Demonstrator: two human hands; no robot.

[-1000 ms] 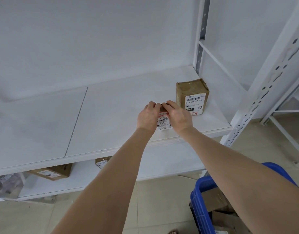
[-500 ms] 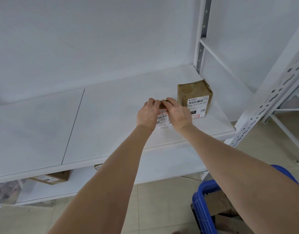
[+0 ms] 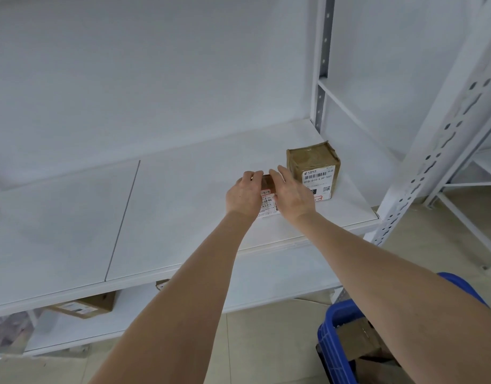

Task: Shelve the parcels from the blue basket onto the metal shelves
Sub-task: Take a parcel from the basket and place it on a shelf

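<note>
My left hand [image 3: 243,194] curls its fingers over the top of the small labelled parcel [image 3: 267,191], and my right hand [image 3: 292,196] rests against its other side, fingers nearly straight. The parcel sits on the white metal shelf [image 3: 183,206], just beside a taped brown box [image 3: 312,164]. The blue basket [image 3: 331,345] stands on the floor at lower right.

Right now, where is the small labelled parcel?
Head view: the small parcel stands on the upper white shelf, right of centre, between the left hand and right hand, just left of the taped brown box.
</note>
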